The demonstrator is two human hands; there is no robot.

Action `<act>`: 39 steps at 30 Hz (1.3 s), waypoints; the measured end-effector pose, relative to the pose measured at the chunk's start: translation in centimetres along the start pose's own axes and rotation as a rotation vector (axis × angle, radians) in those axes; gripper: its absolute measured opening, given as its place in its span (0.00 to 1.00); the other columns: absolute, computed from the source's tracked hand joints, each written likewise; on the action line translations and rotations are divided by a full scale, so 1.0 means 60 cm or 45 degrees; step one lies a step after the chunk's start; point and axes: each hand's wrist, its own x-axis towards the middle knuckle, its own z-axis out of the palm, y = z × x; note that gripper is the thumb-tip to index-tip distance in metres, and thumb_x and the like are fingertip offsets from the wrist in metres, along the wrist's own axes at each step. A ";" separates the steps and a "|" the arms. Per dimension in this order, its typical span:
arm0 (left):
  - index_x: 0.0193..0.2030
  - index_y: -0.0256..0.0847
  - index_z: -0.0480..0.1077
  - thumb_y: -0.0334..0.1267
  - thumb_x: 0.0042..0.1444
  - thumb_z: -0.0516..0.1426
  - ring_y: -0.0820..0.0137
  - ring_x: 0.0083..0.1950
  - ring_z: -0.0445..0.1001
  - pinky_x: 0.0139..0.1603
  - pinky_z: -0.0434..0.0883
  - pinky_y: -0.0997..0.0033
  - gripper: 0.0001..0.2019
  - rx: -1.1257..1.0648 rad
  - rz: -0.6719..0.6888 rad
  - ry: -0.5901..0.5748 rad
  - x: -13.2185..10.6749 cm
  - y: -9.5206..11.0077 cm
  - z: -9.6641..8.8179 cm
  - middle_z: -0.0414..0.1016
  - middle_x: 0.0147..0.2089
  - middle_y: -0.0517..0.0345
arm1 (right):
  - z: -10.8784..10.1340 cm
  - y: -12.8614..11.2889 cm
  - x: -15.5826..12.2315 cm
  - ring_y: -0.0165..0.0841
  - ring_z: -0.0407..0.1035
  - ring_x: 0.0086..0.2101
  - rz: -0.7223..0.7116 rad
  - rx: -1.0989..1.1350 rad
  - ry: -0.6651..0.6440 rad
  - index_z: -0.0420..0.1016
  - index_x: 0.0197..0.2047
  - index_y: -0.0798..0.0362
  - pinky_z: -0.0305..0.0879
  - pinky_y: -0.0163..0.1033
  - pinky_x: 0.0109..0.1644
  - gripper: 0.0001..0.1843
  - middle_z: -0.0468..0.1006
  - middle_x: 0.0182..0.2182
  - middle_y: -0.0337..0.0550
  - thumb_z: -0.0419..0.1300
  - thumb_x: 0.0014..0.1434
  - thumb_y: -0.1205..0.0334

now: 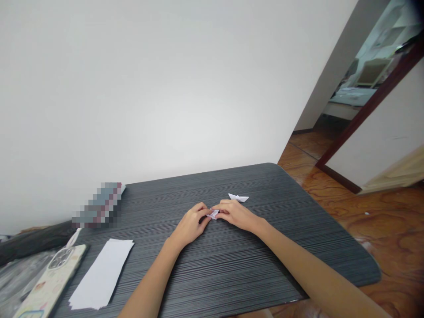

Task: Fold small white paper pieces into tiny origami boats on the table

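Note:
A small piece of folded white paper [213,214] is held between my two hands, just above or on the dark table [185,282]. My left hand [193,222] pinches its left side between thumb and fingers. From the right, my right hand [236,213] grips the other side, fingertips closed on it. The fingers cover part of the paper, so its full shape is hidden. Just behind my right hand lies a folded white paper boat [238,198], touched by neither hand.
A stack of white paper sheets [102,274] lies at the left, beside a phone in a patterned case [53,282]. Farther back is a blurred-out object [101,205]. A white wall [165,97] borders the table's back edge; wooden floor [357,216] shows at the right.

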 end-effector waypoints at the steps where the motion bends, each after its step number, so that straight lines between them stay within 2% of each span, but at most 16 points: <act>1: 0.39 0.39 0.70 0.34 0.55 0.48 0.70 0.38 0.66 0.41 0.65 0.69 0.11 0.029 -0.001 -0.012 0.000 0.001 0.001 0.67 0.37 0.53 | 0.000 0.000 0.000 0.30 0.64 0.29 -0.015 -0.002 -0.007 0.72 0.42 0.52 0.57 0.33 0.33 0.12 0.69 0.29 0.42 0.53 0.56 0.60; 5: 0.37 0.39 0.71 0.34 0.56 0.48 0.69 0.39 0.66 0.42 0.65 0.69 0.11 0.078 -0.008 -0.002 0.000 0.000 0.004 0.66 0.37 0.52 | -0.003 0.003 -0.001 0.30 0.64 0.29 -0.049 0.013 -0.041 0.71 0.44 0.50 0.58 0.33 0.33 0.13 0.68 0.29 0.41 0.54 0.56 0.60; 10: 0.35 0.38 0.71 0.33 0.55 0.49 0.69 0.41 0.67 0.44 0.65 0.68 0.09 -0.036 -0.007 0.069 0.001 -0.007 0.005 0.69 0.40 0.51 | -0.011 0.011 -0.002 0.30 0.65 0.32 -0.086 0.036 -0.057 0.71 0.44 0.50 0.60 0.34 0.38 0.12 0.70 0.32 0.42 0.53 0.56 0.63; 15: 0.39 0.39 0.70 0.33 0.55 0.49 0.69 0.44 0.67 0.47 0.65 0.66 0.10 -0.118 0.066 0.089 0.000 -0.013 0.008 0.70 0.42 0.52 | -0.007 0.013 0.000 0.31 0.66 0.36 -0.146 0.069 0.008 0.73 0.37 0.54 0.60 0.35 0.42 0.10 0.71 0.36 0.44 0.52 0.57 0.64; 19: 0.41 0.39 0.70 0.34 0.55 0.50 0.69 0.45 0.67 0.48 0.65 0.66 0.10 -0.059 0.115 0.064 0.000 -0.014 0.012 0.68 0.44 0.51 | -0.005 0.010 -0.001 0.31 0.66 0.36 -0.146 0.047 -0.020 0.73 0.39 0.54 0.61 0.35 0.41 0.10 0.71 0.36 0.44 0.51 0.57 0.64; 28: 0.41 0.39 0.68 0.33 0.54 0.50 0.69 0.45 0.66 0.47 0.65 0.66 0.10 0.000 0.096 0.027 0.001 -0.007 0.010 0.66 0.43 0.52 | -0.007 0.005 -0.006 0.31 0.66 0.36 -0.184 -0.068 -0.047 0.72 0.40 0.55 0.61 0.36 0.41 0.12 0.70 0.37 0.45 0.50 0.58 0.64; 35: 0.40 0.40 0.69 0.33 0.54 0.51 0.69 0.46 0.66 0.48 0.64 0.66 0.09 -0.068 0.064 0.044 0.001 -0.008 0.012 0.67 0.44 0.53 | -0.007 0.004 -0.007 0.31 0.66 0.36 -0.190 -0.095 -0.044 0.72 0.39 0.56 0.61 0.36 0.42 0.11 0.70 0.37 0.45 0.50 0.58 0.65; 39: 0.39 0.39 0.69 0.33 0.53 0.52 0.69 0.45 0.67 0.44 0.66 0.69 0.08 -0.129 0.013 0.038 0.002 -0.009 0.014 0.67 0.46 0.52 | -0.006 0.006 -0.007 0.31 0.66 0.37 -0.208 -0.046 -0.034 0.72 0.37 0.56 0.61 0.35 0.43 0.10 0.70 0.38 0.45 0.50 0.58 0.66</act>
